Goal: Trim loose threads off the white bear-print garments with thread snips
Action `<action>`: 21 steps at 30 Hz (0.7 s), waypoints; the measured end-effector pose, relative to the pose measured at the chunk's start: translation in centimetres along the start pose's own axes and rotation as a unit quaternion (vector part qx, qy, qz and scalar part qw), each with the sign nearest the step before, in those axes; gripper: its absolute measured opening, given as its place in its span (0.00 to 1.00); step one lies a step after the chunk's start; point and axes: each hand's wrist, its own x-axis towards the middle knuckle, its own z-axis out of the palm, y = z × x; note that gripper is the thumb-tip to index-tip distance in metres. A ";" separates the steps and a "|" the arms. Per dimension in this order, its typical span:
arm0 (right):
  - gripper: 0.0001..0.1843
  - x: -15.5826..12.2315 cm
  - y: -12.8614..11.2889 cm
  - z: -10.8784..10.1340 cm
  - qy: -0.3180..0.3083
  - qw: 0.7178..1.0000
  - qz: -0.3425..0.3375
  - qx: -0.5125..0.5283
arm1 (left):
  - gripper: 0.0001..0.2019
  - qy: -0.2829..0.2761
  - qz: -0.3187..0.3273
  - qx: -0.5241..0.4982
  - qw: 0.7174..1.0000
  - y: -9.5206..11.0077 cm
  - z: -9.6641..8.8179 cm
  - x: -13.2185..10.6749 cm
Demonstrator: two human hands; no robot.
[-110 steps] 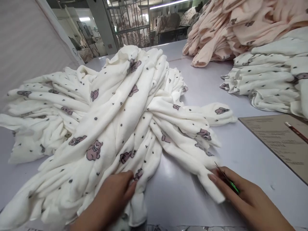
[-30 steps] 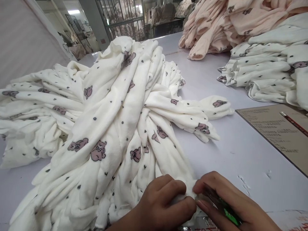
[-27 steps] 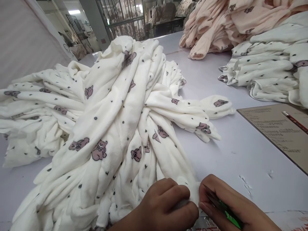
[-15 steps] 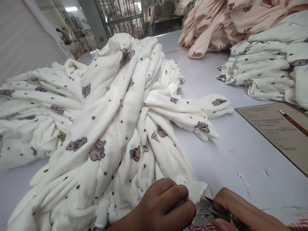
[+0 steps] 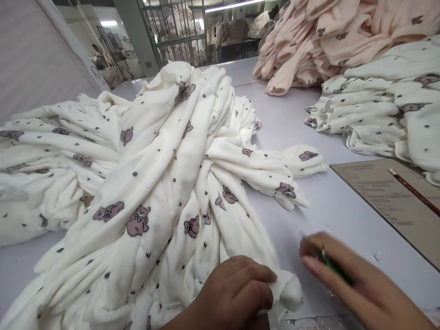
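Observation:
A heap of white fleece garments (image 5: 178, 178) printed with mauve bears and small dark marks spreads over the table before me. My left hand (image 5: 237, 286) is closed on the near right end of one piece, whose pale hem (image 5: 290, 291) pokes out past the knuckles. To its right and a little higher, my right hand (image 5: 347, 270) is blurred and closed around small thread snips (image 5: 335, 266) with a green part showing. The blades are hidden by the fingers. A gap separates this hand from the cloth.
A grey-brown printed board (image 5: 371, 192) lies at right with a red pencil (image 5: 414, 190) on it. Behind are more white garments (image 5: 381, 105) and a pink garment pile (image 5: 330, 41). Thread scraps (image 5: 376, 255) lie on the pale table (image 5: 275, 110). A metal grille (image 5: 172, 30) stands beyond.
My right hand has lifted up and away from the hem with the snips, and their pointed blade no longer shows. The left hand keeps its hold. The camera view has tilted slightly up.

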 end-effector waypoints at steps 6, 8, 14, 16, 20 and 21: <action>0.22 8.4 4.5 -0.1 0.117 0.991 0.037 -0.050 | 0.14 -0.279 -0.275 0.118 0.912 -0.7 -1.4 -1.2; 0.16 8.2 4.0 0.5 0.059 0.998 0.023 -0.007 | 0.11 -0.318 -0.369 0.151 0.860 -1.0 -3.3 -1.8; 0.19 2.5 0.0 1.3 -0.110 0.967 0.035 0.227 | 0.15 -0.282 -0.407 0.173 0.852 -0.6 -7.3 -1.6; 0.16 1.5 -1.0 1.2 -0.139 0.915 0.108 0.364 | 0.24 -0.214 -0.286 0.173 0.918 -0.4 -6.5 -0.3; 0.13 0.7 -1.8 1.5 -0.073 0.829 0.249 0.495 | 0.26 -0.149 -0.112 0.151 0.971 -0.5 -2.8 2.2; 0.13 0.6 -1.7 1.6 -0.066 0.811 0.274 0.512 | 0.24 -0.135 -0.112 0.143 0.974 -0.7 -2.0 2.5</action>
